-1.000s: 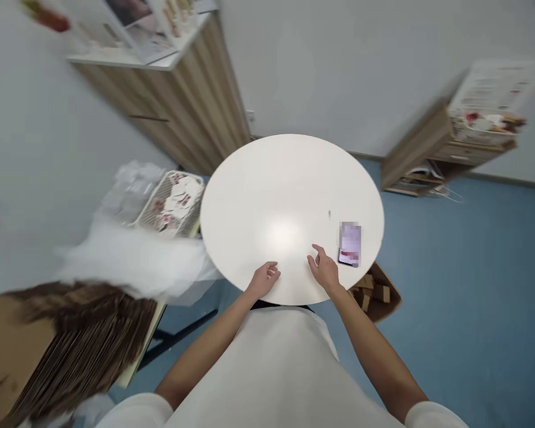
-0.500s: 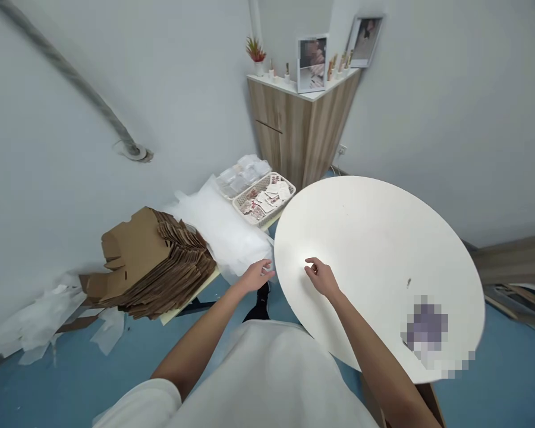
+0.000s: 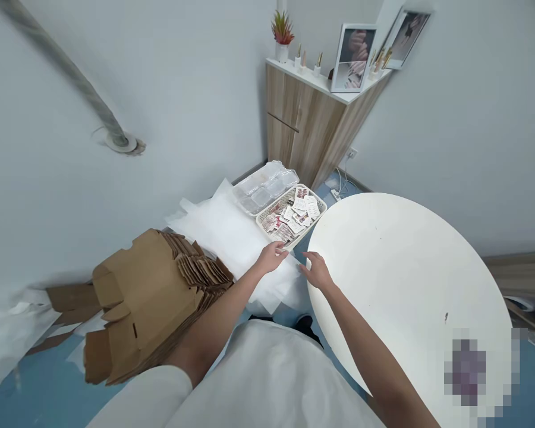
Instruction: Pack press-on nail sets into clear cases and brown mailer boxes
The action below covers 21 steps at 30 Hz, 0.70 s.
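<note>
My left hand (image 3: 271, 257) hangs above the white sheets, close to the near end of a basket (image 3: 320, 213). Its fingers are apart and hold nothing. My right hand (image 3: 317, 271) is over the left rim of the round white table (image 3: 405, 261), fingers parted and bare. The cream basket holds many small printed cards (image 3: 296, 215), some white, some with reddish patterns. Clear plastic boxes (image 3: 263, 185) sit behind it, and white foam-like sheets (image 3: 220, 229) lie in front and to the left.
A stack of flattened cardboard boxes (image 3: 156, 291) lies to the left. In the corner stands a wood-grain cabinet (image 3: 312, 119) with picture frames and a plant (image 3: 282, 34). Cables (image 3: 345, 181) run on the floor behind the table. A blurred purple patch (image 3: 468, 368) is on the table's right.
The view has shifted left and closer to the basket. Both hands have moved forward toward it, the right from over the tabletop to its left edge.
</note>
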Each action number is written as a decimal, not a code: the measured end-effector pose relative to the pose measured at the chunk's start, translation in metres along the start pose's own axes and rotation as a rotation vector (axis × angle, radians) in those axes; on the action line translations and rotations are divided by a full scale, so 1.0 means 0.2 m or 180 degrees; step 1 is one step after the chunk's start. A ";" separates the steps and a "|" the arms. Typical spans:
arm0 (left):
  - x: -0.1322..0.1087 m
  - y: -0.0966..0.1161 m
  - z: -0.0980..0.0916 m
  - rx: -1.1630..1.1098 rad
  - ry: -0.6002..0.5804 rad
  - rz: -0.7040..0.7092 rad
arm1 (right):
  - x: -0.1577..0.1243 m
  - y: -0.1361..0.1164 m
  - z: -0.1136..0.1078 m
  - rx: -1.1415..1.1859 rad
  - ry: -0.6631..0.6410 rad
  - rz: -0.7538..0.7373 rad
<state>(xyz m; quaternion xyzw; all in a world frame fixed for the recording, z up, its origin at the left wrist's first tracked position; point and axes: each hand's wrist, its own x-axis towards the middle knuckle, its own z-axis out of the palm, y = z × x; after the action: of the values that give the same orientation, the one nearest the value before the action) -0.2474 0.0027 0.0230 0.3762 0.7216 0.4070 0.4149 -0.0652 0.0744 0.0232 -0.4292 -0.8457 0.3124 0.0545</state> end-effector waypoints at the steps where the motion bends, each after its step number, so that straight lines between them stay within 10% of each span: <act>1: 0.05 0.01 0.02 -0.0128 -0.0002 -0.0048 | 0.03 -0.02 0.00 -0.0047 -0.0024 -0.0007; 10: 0.35 0.07 0.06 -0.1308 -0.0334 -0.0868 | 0.25 -0.13 -0.02 -0.0496 -0.0553 -0.0063; 21: 0.54 -0.10 0.13 -0.1008 -0.0558 -0.0498 | 0.43 -0.08 0.03 -0.1096 -0.0616 -0.0122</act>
<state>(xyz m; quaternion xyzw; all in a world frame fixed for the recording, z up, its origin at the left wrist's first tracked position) -0.2688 0.0967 -0.0342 0.2830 0.6368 0.4475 0.5605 -0.1331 0.1297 0.0121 -0.3839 -0.8960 0.2018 -0.0953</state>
